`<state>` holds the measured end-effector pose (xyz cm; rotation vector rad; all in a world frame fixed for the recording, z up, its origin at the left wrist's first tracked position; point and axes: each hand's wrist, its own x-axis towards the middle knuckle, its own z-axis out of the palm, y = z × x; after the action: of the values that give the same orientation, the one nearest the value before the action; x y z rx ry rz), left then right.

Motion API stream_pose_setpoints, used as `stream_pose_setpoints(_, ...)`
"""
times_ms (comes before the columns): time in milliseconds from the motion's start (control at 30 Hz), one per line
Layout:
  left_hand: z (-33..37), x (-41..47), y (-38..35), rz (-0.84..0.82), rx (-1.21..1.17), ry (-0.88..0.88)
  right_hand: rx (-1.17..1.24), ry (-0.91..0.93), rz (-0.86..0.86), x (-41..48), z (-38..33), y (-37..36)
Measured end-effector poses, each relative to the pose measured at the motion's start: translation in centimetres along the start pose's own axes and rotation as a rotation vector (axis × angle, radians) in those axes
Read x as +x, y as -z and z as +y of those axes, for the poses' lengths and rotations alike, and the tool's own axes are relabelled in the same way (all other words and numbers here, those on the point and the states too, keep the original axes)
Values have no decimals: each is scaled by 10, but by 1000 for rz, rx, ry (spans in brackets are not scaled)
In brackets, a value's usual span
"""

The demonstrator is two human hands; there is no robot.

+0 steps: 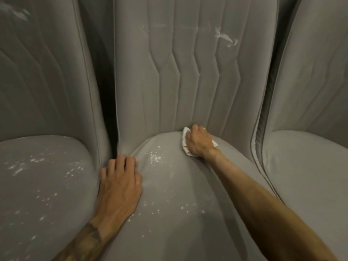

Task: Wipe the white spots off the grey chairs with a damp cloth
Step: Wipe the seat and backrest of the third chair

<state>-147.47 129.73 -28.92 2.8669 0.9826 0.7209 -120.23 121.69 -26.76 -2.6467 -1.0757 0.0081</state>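
Bottom of the frame first: two bare forearms reach in, the left one with a tattoo [84, 240] near the lower left edge. The left hand [120, 183] is planted palm down on the left edge of the middle chair's seat [188, 232], right beside the dark gap to the next chair. Its fingers are loosely bent and hold nothing; it simply presses on the cushion.

Just right of that hand, white spots [155, 157] pepper the grey fabric, with a tight cluster in the centre of the frame and a looser scatter lower down toward the near part of the seat. The left chair [37, 185] carries its own spray of white flecks across its seat in the lower left. The right chair [310, 176], at the right edge of the frame, shows plain grey.

Further in, right of centre, the right hand [199, 143] is curled tight around the cloth [185, 137]. The cloth is white and bunched, with bits peeking out on both sides of the fist. It is pushed down where the middle seat meets the quilted backrest [169, 100].

At the top of the frame, a white smear [226, 37] streaks the upper right of that backrest, with fainter marks to its left. The left chair's back shows a blurred pale patch [17, 13] in the upper left corner.
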Motion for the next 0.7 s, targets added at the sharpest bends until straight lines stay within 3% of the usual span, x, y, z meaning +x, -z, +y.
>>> stream_pose_setpoints(167,-3,0,-3,-19,-15,-9,70,323,-105,-13,-44,-12)
stream_pose_setpoints(267,-5,0,-4,2,-24,-17,6,205,-115,2,-7,6)
stream_pose_setpoints(367,-1,0,-3,-7,-3,3,-126,91,2,3,-2,6)
stream_pose_setpoints(500,0,0,2,-19,3,9,72,420,-85,-47,-44,-13)
stream_pose_setpoints(567,-2,0,2,-30,-8,5,64,483,-120,-59,-28,-4)
stream_pose_setpoints(700,-2,0,5,-40,-19,-16,-20,214,-93,-49,34,29)
